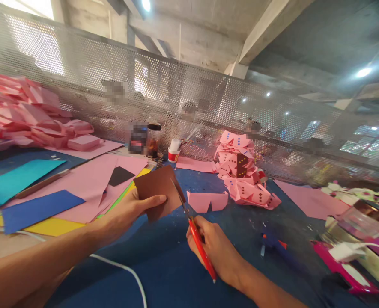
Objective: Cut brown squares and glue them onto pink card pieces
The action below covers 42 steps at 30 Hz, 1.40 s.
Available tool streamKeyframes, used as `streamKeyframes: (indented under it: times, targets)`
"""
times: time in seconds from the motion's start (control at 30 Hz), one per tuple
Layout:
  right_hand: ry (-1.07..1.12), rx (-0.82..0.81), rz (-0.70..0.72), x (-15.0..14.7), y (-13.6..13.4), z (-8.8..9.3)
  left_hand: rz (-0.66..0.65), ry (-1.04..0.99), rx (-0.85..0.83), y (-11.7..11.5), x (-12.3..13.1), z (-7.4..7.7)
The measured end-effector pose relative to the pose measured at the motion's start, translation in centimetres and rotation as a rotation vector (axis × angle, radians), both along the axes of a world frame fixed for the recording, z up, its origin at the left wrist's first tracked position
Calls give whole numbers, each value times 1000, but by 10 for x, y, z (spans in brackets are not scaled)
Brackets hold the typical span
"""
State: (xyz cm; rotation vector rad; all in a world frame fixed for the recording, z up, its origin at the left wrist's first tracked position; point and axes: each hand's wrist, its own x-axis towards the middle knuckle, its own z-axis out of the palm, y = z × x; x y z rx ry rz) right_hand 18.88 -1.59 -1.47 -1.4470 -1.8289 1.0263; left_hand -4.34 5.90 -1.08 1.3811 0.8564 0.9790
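My left hand (134,209) pinches a brown sheet of paper (157,188) by its lower left corner and holds it upright above the blue table (163,273). In my right hand (210,246) is a pair of red-handled scissors (194,229). The fingers are wrapped round the handles. The blades reach up along the right edge of the brown sheet and bite into it. A cut pink paper piece (207,201) lies flat just beyond the scissors.
Pink, blue, teal and yellow sheets (80,188) lie at the left, with stacked pink boxes (31,115) behind. A heap of dotted pink pieces (243,175) stands centre right. Jars and a small cup (174,152) line the mesh screen. A glue gun (273,244) and clutter lie right.
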Motion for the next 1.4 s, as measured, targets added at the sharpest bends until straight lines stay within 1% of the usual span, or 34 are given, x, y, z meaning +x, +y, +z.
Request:
streamKeyframes:
  times: [0.23, 0.5, 0.77, 0.9, 1.03, 1.17, 1.27, 1.4]
  targets:
    - [-2, 30, 2, 0, -1, -1, -24, -8, -26, 0, -2, -6]
    - [-13, 40, 4, 0, 0, -5, 11, -6, -3, -5, 2, 2]
    - [-26, 77, -11, 1, 4, -16, -4, -56, -18, -6, 5, 3]
    - [-26, 55, 8, 3, 4, -15, 14, -73, -32, -7, 5, 3]
    - [-32, 37, 8, 5, 5, -14, -7, -70, -60, -7, 5, 1]
    - [-11, 29, 13, 4, 4, -14, 6, -81, -56, -7, 5, 3]
    - [13, 39, 9, 2, 3, -12, 25, -64, -54, -8, 6, 5]
    - [-16, 65, 0, 0, 1, -7, 30, -42, -57, -9, 6, 7]
